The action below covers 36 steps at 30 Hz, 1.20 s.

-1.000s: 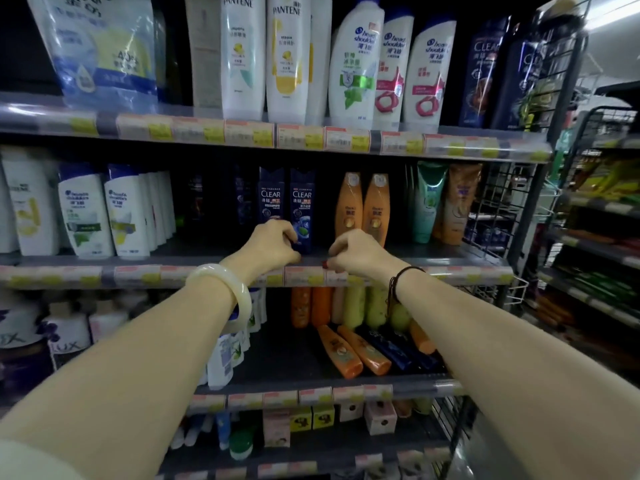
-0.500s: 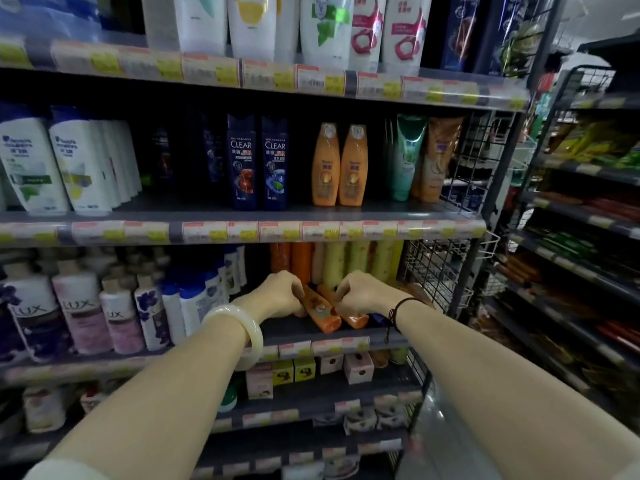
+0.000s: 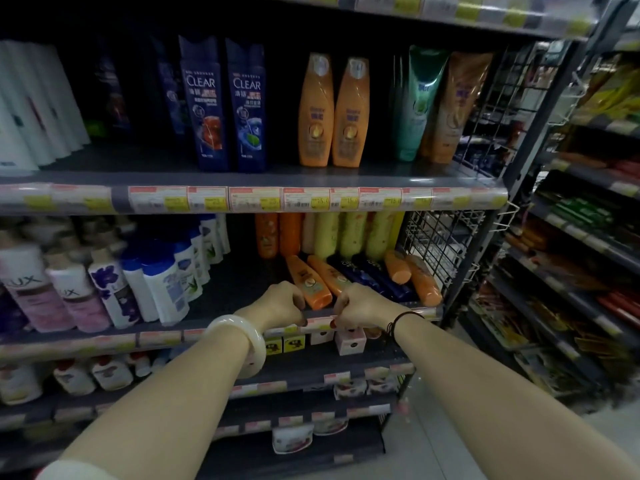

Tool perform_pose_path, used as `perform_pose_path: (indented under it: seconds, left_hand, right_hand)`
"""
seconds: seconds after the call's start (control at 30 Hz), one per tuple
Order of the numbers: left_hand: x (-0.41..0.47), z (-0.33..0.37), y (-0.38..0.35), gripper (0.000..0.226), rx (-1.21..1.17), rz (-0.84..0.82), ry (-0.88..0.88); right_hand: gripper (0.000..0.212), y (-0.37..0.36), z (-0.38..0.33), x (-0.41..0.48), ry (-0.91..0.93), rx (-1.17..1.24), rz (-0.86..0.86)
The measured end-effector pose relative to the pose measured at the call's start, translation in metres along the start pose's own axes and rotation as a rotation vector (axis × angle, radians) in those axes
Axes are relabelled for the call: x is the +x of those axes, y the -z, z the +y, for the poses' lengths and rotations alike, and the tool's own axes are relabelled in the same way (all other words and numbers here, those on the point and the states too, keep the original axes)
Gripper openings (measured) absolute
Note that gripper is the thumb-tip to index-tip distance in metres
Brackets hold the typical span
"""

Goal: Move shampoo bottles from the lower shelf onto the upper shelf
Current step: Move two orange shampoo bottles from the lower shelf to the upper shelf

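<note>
Two orange shampoo bottles (image 3: pixel 306 282) (image 3: pixel 327 273) lie side by side on the lower shelf (image 3: pixel 235 289), bases toward me. My left hand (image 3: pixel 280 303), fingers curled, sits at the shelf's front edge against the base of the left bottle. My right hand (image 3: pixel 360 304), also curled, is beside it at the base of the right bottle, hiding that end. Neither hand visibly wraps a bottle. On the upper shelf (image 3: pixel 242 174) two matching orange bottles (image 3: pixel 316 112) (image 3: pixel 349 112) stand upright.
More orange bottles (image 3: pixel 422 280) and dark blue ones (image 3: pixel 367 275) lie at the lower shelf's right end against a wire side panel (image 3: pixel 436 244). Blue Clear bottles (image 3: pixel 207 105) and two tubes (image 3: pixel 417 105) flank the upright orange pair. Lux bottles (image 3: pixel 31 289) stand lower left.
Both hands have dropped from the upper shelf's front edge to the lower shelf's edge, staying curled. The view has tilted downward with them.
</note>
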State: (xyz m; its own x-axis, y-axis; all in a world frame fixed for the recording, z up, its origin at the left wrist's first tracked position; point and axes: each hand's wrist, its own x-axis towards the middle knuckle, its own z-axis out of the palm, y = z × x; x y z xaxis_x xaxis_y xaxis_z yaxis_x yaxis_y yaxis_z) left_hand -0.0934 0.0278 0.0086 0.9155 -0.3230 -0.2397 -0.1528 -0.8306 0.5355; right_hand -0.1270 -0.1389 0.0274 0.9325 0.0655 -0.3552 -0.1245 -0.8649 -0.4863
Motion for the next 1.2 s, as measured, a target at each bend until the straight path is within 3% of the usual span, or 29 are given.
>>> perform_pose_path:
  seconds: [0.27,0.6,0.93,1.2]
  left_hand:
    - [0.040,-0.004,-0.002,0.020,-0.101,-0.013,0.002]
    - [0.089,0.000,0.004,0.022,-0.159,0.057,0.038]
    - [0.117,-0.010,-0.019,0.043,-0.252,0.098,0.179]
    - [0.124,-0.022,-0.030,0.062,-0.586,0.038,0.401]
  right_hand:
    - [0.028,0.011,0.017,0.046,0.003,0.040,0.038]
    - [0.035,0.028,0.034,0.099,-0.044,0.047,0.129]
    - [0.030,0.021,0.053,0.125,-0.117,0.049,0.164]
    - [0.024,0.009,0.048,0.136,-0.201,0.017,0.151]
